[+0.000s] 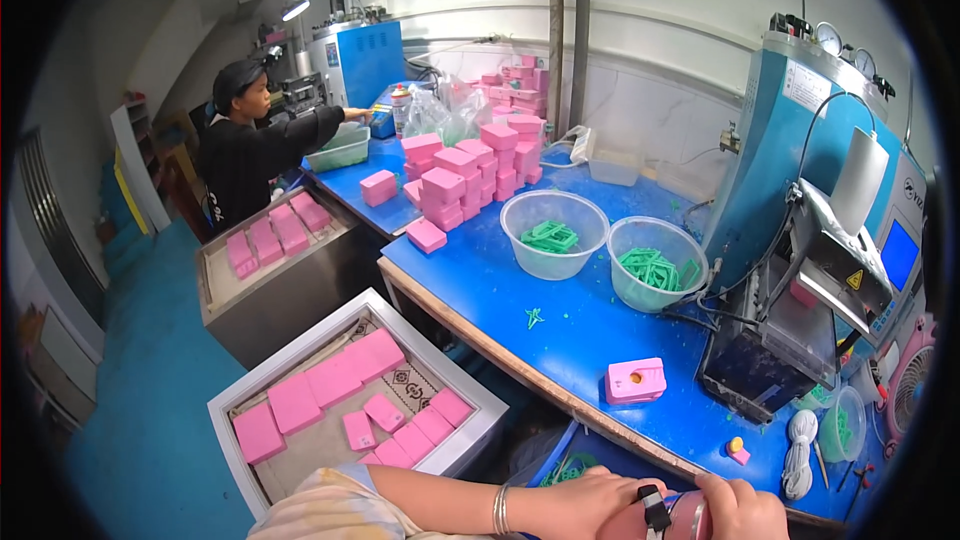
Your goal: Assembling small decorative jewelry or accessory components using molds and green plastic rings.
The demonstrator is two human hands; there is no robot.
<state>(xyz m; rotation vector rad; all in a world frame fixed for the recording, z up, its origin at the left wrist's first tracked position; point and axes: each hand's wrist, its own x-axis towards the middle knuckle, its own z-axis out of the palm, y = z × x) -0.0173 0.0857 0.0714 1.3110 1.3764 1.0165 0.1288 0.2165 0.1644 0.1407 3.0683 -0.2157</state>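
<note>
At the bottom edge, my left hand (pixel 588 504) and my right hand (pixel 742 508) are closed around a rounded pinkish thing (pixel 690 515) with a black strap (pixel 655 510) across it. Its kind is hard to make out, since the fingers and the frame edge cover much of it. My left wrist wears metal bangles (pixel 501 508). Beyond the hands, a pink block mould (pixel 635 381) with a round hole lies on the blue table (pixel 480 300). Near my right hand sits a small pink and yellow piece (pixel 737 451).
Two clear tubs (pixel 555 265) (pixel 655 298) hold green pieces. Pink blocks (pixel 443 185) are stacked behind; more lie in a white-framed tray (pixel 370 305) at left. A blue machine (pixel 760 160) stands right, beside a white cord bundle (pixel 800 455). A co-worker (pixel 245 145) reaches over a bin.
</note>
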